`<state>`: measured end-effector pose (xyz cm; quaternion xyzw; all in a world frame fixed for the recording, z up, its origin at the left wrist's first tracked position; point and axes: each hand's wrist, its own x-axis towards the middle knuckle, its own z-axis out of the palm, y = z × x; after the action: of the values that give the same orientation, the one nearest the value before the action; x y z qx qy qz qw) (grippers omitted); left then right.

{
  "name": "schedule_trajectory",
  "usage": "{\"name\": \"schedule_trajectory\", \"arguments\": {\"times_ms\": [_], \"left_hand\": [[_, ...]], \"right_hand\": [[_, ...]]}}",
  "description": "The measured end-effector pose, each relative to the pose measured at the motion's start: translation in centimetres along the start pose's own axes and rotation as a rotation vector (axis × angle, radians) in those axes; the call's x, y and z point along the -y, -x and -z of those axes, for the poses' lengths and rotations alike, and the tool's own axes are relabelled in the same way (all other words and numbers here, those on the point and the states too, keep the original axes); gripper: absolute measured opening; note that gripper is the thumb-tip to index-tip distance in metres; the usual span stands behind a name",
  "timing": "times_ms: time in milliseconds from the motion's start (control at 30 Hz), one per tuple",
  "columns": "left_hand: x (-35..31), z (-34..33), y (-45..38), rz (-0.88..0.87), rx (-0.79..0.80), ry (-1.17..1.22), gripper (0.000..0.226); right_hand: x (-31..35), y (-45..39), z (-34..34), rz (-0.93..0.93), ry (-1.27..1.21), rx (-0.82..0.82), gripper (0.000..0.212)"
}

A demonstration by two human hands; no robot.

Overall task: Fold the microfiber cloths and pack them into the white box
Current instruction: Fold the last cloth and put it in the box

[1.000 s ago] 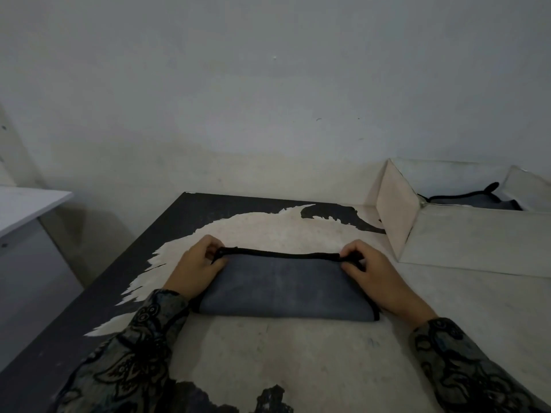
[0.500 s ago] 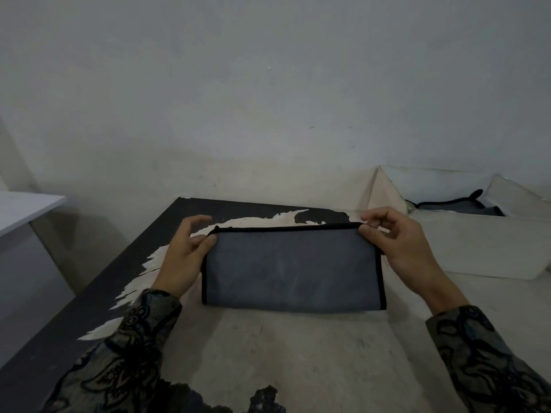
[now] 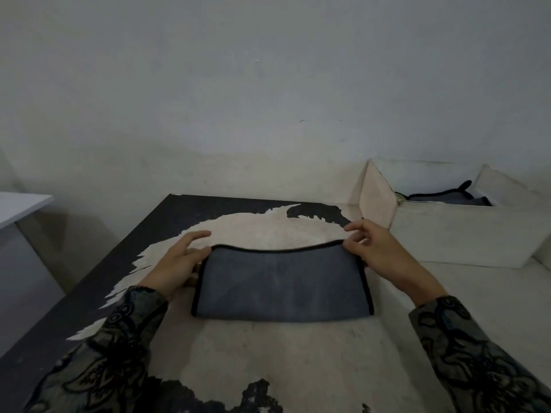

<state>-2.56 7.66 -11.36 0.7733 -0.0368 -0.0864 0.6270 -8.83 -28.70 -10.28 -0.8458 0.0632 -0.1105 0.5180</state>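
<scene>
Lightly, the left hand (image 3: 176, 263) pinches the upper left corner of the folded grey cloth (image 3: 283, 284) between thumb and fingers, while the right hand (image 3: 377, 251) pinches the upper right corner, so the black-trimmed top edge sags between them. Its lower fold rests on the worn black-and-white table (image 3: 298, 368); no writing is readable anywhere. Near the right hand stands the white box (image 3: 459, 236), another grey cloth (image 3: 444, 198) inside.

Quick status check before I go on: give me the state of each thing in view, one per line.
grey cloth: folded into a strip, flat on the table, far edge held at both corners.
left hand: pinching the cloth's far left corner.
right hand: pinching the far right corner.
white box: open, flaps up.
packed cloth: already inside the box.
table: paint worn.
</scene>
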Motion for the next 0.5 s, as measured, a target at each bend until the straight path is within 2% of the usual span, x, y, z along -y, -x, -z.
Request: {"name": "schedule_trajectory", "arguments": {"times_ms": [67,133,200,267,400,500], "left_hand": [[0.4,-0.2,-0.1,0.017,0.007,-0.11,0.035],[0.2,0.0,0.1,-0.004,0.026,-0.248,0.038],[-0.1,0.5,0.3,-0.027,0.105,-0.463,0.044],[-0.3,1.3,0.8,-0.04,0.218,-0.627,0.048],[-0.5,1.5,1.6,-0.123,0.37,-0.588,0.039],[-0.7,0.7,1.2,-0.293,0.306,-0.573,0.017]], "right_hand": [[-0.8,-0.2,-0.9,-0.043,0.148,-0.025,0.027],[-0.8,-0.2,-1.8,-0.009,0.233,-0.029,0.027],[-0.1,0.1,-2.3,0.058,0.287,0.005,0.019],[0.4,0.4,-2.3,0.139,0.367,0.108,0.014],[0.5,1.3,-2.9,0.235,0.443,0.435,0.031],[-0.2,1.5,-3.6,0.208,0.572,0.548,0.05]]}}
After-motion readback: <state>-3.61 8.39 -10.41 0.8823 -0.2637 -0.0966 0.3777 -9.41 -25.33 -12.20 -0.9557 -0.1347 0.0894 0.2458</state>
